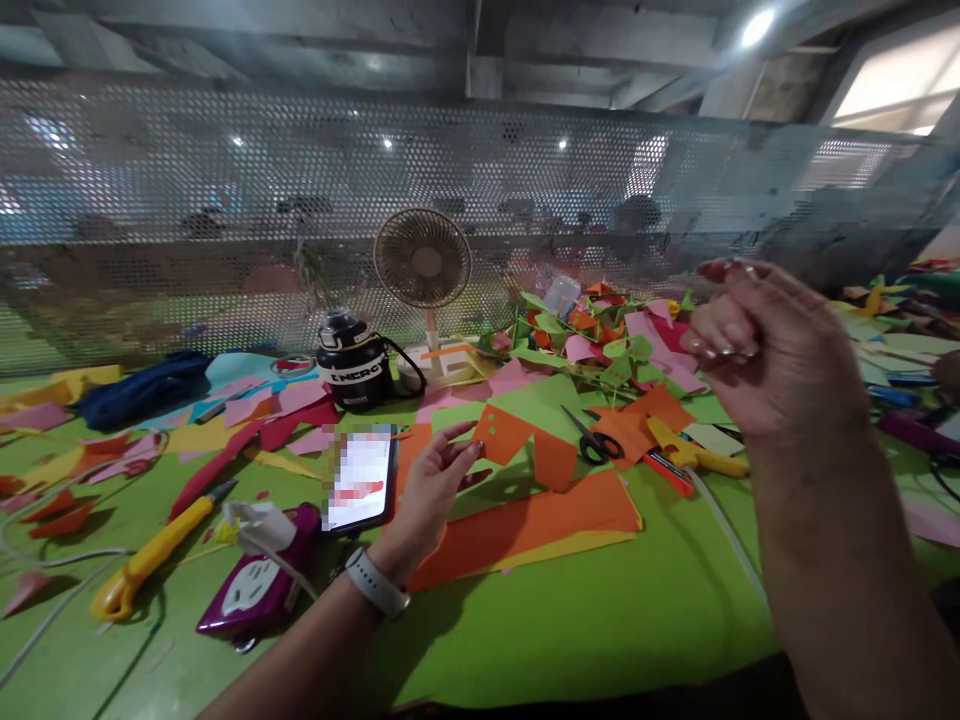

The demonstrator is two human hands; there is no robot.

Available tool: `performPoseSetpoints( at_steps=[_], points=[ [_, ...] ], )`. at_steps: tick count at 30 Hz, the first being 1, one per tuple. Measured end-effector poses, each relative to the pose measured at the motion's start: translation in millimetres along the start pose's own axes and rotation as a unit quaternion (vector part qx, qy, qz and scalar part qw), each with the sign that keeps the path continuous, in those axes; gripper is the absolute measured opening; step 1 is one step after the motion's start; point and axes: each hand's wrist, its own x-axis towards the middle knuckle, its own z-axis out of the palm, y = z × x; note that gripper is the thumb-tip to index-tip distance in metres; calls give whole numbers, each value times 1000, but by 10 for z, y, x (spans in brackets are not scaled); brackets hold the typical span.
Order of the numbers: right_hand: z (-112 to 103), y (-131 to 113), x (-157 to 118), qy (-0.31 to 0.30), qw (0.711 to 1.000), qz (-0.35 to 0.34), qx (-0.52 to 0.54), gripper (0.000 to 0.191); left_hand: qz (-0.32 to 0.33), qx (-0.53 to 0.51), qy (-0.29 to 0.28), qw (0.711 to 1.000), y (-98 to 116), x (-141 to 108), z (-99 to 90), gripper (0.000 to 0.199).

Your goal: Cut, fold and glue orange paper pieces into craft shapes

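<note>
My left hand (431,485), with a white band at its wrist, pinches a cut piece of orange paper (504,437) between thumb and fingers. Small holes and a zigzag lower edge show in that piece. Beneath it, a larger orange sheet (555,522) lies over a yellow one on the table. My right hand (757,340) is raised at the right with its fingers curled in, slightly blurred; whether anything is between them I cannot make out. Black-handled scissors (600,447) rest right of the orange piece, beside a red cutter (669,474) and a yellow glue gun (694,452).
A phone (364,478) and a purple power strip (259,585) lie left of my left hand. Further left is a yellow-handled tool (154,562) with cords nearby. A black bottle (354,365), a fan (424,262) and heaped paper scraps (592,325) stand before a perforated metal screen (247,200).
</note>
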Motion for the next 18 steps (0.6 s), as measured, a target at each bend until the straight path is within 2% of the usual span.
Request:
performPoseSetpoints(
  at_steps=[3, 6, 11, 14, 18],
  points=[
    [56, -156, -111, -21, 998, -58, -27, 12, 2, 3, -9, 1000, -12, -2, -6, 48],
    [67, -65, -168, -54, 992, -75, -85, 5, 8, 5, -17, 1000, -11, -12, -7, 47],
    [13, 360, -170, -156, 975, 11, -157, 21, 13, -2, -17, 1000, 6, -18, 1, 49],
    [7, 630, -214, -200, 949, 52, -239, 25, 15, -3, -16, 1000, 11, -14, 4, 51],
    [51, 990, -326, -218, 907, 59, -357, 27, 24, -1, -27, 999, 4, -20, 12, 50]
  ],
)
